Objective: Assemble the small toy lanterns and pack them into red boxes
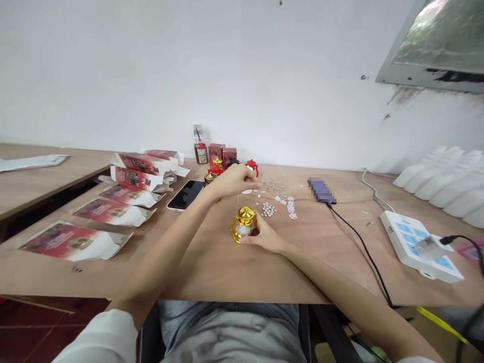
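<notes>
A small gold lantern [246, 214] with a clear middle stands on the table in front of me. My right hand [264, 236] has its thumb and fingers closed around the lantern's right side. Above and behind it, my left hand [236, 180] is raised, fingers bent together. Whatever those fingers hold is too small or hidden to make out. Small round white button-like pieces [268, 209] lie just beyond the lantern, to the right. White plastic pieces [291, 206] and thin metal wire pieces [275, 187] lie past them. A red lantern [252, 165] stands behind my left hand.
Printed red cartons [109, 210] lie along the left. A phone [186, 195] is beside my left forearm. Small red boxes [216, 151] and a bottle [200, 146] stand by the wall. To the right are a cabled phone [321, 190], a power strip [419, 244] and white stacked shapes [446, 181].
</notes>
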The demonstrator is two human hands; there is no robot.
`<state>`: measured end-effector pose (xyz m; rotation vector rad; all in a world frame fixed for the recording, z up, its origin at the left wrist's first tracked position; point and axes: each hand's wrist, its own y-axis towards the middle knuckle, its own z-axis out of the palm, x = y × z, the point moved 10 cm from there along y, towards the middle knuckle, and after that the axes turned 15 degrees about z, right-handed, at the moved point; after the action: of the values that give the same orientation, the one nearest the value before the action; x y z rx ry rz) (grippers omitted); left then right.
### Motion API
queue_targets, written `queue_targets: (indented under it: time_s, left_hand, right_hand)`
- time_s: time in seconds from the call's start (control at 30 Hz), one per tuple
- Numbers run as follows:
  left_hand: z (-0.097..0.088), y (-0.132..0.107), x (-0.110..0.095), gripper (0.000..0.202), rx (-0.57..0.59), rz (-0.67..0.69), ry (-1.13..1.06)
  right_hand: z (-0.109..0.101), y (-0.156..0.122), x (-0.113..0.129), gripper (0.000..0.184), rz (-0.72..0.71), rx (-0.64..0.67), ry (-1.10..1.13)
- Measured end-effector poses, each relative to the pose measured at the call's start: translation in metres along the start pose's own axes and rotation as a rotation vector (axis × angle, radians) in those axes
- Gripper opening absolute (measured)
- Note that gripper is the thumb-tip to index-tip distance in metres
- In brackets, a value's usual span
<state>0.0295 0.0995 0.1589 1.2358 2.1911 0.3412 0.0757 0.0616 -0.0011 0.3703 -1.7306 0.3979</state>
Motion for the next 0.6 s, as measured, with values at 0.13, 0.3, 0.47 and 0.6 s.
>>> queue_targets:
  time_s: [0.13, 0.3, 0.47, 0.6]
  left_hand:
    - [0.004, -0.002, 0.008, 0.017, 0.022, -0.002, 0.009]
    - [-0.004, -0.002, 0.006, 0.011, -0.006, 0.000, 0.046]
    - [-0.029, -0.004, 0.007, 0.014, -0.171, -0.018, 0.116]
    - [-0.046, -0.009, 0.004, 0.016, -0.320, -0.009, 0.095]
  right_hand:
    - [-0.004, -0.002, 0.003, 0.060, -0.023, -0.052, -0.010]
    - [-0.015, -0.001, 0.007, 0.053, -0.109, -0.102, 0.079]
    - [-0.029, -0.004, 0.008, 0.050, -0.113, -0.199, 0.140]
    - [-0.035, -0.004, 0.005, 0.046, -0.064, -0.275, 0.144]
